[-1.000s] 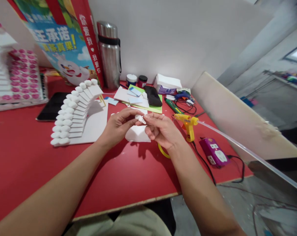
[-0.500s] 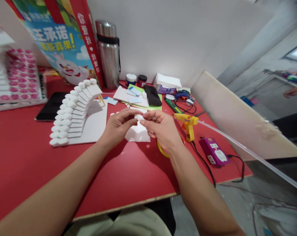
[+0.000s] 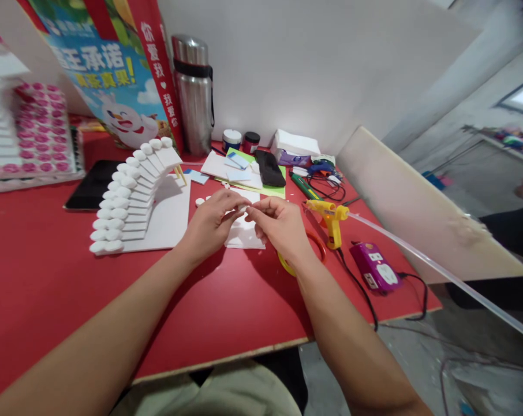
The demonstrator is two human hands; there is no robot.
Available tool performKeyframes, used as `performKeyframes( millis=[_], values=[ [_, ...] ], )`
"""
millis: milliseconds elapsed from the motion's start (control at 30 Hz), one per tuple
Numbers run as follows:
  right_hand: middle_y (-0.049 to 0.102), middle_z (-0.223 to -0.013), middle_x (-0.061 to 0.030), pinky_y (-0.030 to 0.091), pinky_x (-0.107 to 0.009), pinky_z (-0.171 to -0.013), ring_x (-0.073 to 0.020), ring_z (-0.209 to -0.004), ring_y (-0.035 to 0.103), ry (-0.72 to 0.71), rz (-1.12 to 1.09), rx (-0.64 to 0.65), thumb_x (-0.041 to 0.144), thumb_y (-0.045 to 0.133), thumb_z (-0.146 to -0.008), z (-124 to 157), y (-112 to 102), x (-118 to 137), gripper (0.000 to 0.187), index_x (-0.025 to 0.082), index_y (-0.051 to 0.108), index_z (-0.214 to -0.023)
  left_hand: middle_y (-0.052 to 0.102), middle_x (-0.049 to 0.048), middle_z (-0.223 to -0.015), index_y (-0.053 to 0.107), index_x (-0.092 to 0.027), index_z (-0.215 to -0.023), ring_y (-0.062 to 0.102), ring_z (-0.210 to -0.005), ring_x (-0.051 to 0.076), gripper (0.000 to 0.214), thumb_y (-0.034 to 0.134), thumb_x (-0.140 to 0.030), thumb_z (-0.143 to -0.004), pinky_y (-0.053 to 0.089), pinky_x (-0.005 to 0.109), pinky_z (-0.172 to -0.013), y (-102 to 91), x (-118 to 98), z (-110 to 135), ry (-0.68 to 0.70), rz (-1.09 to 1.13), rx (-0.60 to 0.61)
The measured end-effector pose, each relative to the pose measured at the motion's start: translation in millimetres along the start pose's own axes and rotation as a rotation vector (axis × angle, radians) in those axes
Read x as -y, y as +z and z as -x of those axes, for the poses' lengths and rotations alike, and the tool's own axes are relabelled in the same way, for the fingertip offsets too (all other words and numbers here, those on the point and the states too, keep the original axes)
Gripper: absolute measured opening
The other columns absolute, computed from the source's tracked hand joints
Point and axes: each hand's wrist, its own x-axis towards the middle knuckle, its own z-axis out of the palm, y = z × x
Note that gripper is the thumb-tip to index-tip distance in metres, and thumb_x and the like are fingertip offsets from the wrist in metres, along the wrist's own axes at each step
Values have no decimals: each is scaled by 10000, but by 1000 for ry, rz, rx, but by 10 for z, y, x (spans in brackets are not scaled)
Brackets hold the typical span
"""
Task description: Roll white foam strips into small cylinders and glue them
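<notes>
My left hand [image 3: 213, 222] and my right hand [image 3: 281, 222] meet over the table, both pinching one small white piece [image 3: 243, 209] between thumbs and fingertips. Most of that piece is hidden by the fingers, so its exact kind does not show. Below them lie white sheets [image 3: 246, 234] on the red tabletop. A few white discs [image 3: 200, 201] rest just beyond my left hand. To the left stands a white model staircase [image 3: 142, 199] on a white base, its outer edge lined with several white oval discs.
Right of my hands, a yellow glue gun [image 3: 331, 216] with a long glue stick stands near a purple power socket [image 3: 376, 267]. Tape rolls [image 3: 314, 245] lie by my right wrist. Behind are a steel flask [image 3: 193, 95], paint jars [image 3: 232, 140], a phone-like black slab [image 3: 92, 184] and a printed bag [image 3: 109, 75].
Less of the white piece shows between my fingertips than before. My hands stay almost in place, with the fingers slightly shifted. The whole view has moved a little.
</notes>
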Motion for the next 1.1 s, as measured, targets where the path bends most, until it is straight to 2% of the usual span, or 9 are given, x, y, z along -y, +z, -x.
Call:
performKeyframes(
  millis=[100,233,367,433,600,767,1000,1100],
  values=[
    [681,-605,7,420,-212,-372,-79,-389,505,8,2,24,438,796,-817,-11,-28,9,288,174,683,-793,784,85,-1100,782,-219,-1094,701,-1018,244,229,597,-303,-986,511,338,-923,-18,-18,-9,-75,27,21],
    [688,-628,-5,415,-241,-402,-98,-403,508,-33,102,8,397,734,-858,-9,-31,-19,232,182,670,-798,802,65,-968,793,-205,-1027,718,-918,235,213,632,-324,-954,520,328,-884,3,-74,-20,-203,137,32],
    [689,-681,-10,465,-281,-604,-132,-559,578,-350,521,-179,237,673,-852,6,2,-65,110,202,622,-761,796,55,-913,795,-186,-998,712,-860,220,203,678,-330,-914,525,312,-809,74,-101,-15,-328,249,-15],
    [677,-686,-5,459,-293,-671,-145,-619,592,-440,655,-216,202,659,-840,7,11,-76,100,206,607,-754,799,61,-929,794,-173,-1012,712,-862,216,221,703,-341,-900,526,310,-805,91,-95,-9,-365,286,-32],
    [668,-707,10,433,-271,-641,-144,-637,598,-350,563,-128,248,631,-874,-17,-6,-90,66,211,610,-823,805,87,-925,804,-152,-1012,724,-867,218,292,782,-399,-857,535,321,-821,37,-98,-14,-405,398,20],
    [651,-697,13,416,-267,-611,-149,-639,583,-269,454,-99,311,648,-882,-52,-37,-122,104,211,624,-867,798,92,-882,811,-143,-930,710,-831,212,374,891,-452,-735,543,333,-817,-1,-148,-38,-485,526,-7],
    [643,-687,22,410,-257,-599,-130,-616,559,-277,399,-77,324,659,-887,-54,-44,-169,121,208,644,-857,769,58,-814,803,-135,-905,678,-744,152,344,933,-379,-700,524,282,-756,43,-85,-29,-559,703,-23],
    [682,-749,10,429,-260,-621,-135,-637,584,-294,434,-45,317,629,-905,-53,-75,-99,132,204,666,-964,771,53,-793,792,-135,-889,683,-735,139,364,965,-356,-656,524,264,-746,68,-25,-18,-593,785,-23]
  ],
)
